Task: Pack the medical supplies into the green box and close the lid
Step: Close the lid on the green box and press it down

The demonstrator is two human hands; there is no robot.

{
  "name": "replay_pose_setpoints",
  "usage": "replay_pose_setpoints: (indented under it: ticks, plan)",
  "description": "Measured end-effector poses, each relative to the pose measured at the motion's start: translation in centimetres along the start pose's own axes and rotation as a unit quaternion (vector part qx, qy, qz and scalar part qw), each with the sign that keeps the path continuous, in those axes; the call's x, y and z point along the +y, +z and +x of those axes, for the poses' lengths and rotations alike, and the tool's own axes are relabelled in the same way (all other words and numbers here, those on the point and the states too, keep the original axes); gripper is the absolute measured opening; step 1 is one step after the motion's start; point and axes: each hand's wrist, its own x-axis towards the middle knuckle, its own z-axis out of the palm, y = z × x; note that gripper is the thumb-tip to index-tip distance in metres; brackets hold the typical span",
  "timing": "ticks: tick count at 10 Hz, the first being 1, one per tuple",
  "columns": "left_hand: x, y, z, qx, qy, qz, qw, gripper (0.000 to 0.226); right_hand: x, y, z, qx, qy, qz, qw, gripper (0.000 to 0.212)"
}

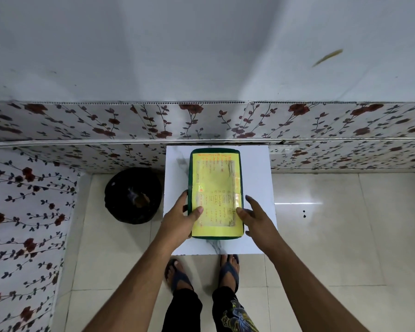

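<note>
The green box [215, 194] stands in the middle of a small white table [256, 178], its long sides running from the near edge to the far edge; its lid is down, and a yellow paper [213, 188] covers almost all of the lid; there is a strip of bare white table on each side of the box, and a thin strip at the near edge. The left hand [180, 220] grips the box's left side near the near corner, thumb on the lid and fingers curled at the side wall; the right hand [254, 216] is spread open, thumb tip touching the lid's right edge, holding nothing. The paper has red and dark handwriting in rows, too small to read. A black bin [133, 195] sits on the floor just left of the table; the floor to the right is bare tile; a flowered wall [82, 121] runs right behind the table's far edge.
</note>
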Motion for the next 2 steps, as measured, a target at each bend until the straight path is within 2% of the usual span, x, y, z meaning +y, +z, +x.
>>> replay_pose_setpoints:
  ticks: [1, 2]
  plan:
    - [0.91, 0.26, 1.17, 0.012, 0.017, 0.031, 0.999, 0.061, -0.96, -0.39, 1.69, 0.016, -0.024, -0.009, 1.000, 0.044]
    - [0.80, 0.43, 1.54, 0.017, 0.010, 0.032, 0.999, 0.064, -1.01, -0.29, 2.38, 0.021, -0.032, -0.022, 0.999, 0.040]
